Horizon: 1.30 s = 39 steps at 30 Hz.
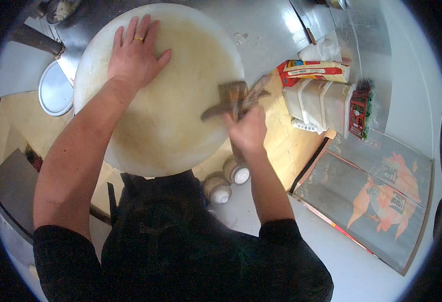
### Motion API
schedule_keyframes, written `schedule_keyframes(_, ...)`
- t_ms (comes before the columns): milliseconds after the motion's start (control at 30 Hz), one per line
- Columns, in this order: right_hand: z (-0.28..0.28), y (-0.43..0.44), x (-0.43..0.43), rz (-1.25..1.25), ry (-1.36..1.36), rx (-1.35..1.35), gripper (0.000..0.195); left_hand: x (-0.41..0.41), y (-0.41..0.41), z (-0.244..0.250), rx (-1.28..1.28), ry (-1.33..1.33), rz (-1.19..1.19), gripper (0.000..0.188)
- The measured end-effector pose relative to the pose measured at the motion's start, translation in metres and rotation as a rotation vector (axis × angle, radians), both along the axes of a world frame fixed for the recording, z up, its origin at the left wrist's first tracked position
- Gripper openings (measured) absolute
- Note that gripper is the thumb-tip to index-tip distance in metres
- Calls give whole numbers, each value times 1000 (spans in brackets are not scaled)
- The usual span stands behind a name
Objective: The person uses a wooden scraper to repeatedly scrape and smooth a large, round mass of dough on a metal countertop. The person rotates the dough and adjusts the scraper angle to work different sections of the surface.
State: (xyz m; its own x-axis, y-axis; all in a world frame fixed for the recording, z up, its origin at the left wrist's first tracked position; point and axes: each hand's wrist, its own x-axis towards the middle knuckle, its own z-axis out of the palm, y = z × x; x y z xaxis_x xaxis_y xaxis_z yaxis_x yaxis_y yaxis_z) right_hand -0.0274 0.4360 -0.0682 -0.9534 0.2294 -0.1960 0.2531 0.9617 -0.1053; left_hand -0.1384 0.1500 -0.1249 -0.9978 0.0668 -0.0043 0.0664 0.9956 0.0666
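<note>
A thick round cutting board, pale with brownish stains, fills the space before me. Flat on its upper left part lies my left hand, fingers spread, a ring on one finger. My right hand grips a blurred tool over the board's right edge. The tool has a dark, broad head and a handle partly covered by my fingers. Motion blur hides its exact kind and whether it touches the board.
A metal counter with whitish residue extends beyond the board. Plastic containers and packaged bags are at right, above a printed box. Two jars stand below the board. A round-lidded bucket is at left.
</note>
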Motion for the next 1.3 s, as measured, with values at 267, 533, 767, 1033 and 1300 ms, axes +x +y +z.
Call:
schedule_keyframes(267,-18,-24,-161,71,295,-117,44,-3,0,-2,23,66,-34,77)
schedule_keyframes(533,7,1,14,-22,-43,-16,61,2,-1,-4,3,14,12,76)
schedule_keyframes(767,-20,-35,-181,108,357,15,53,-2,2,2,-2,44,-26,76)
schedule_keyframes(1033,3,12,19,-38,-51,-42,68,0,-4,-3,-19,10,19,75)
schedule_keyframes(1300,-8,-18,-171,60,193,-84,48,-1,3,4,-10,21,-12,76)
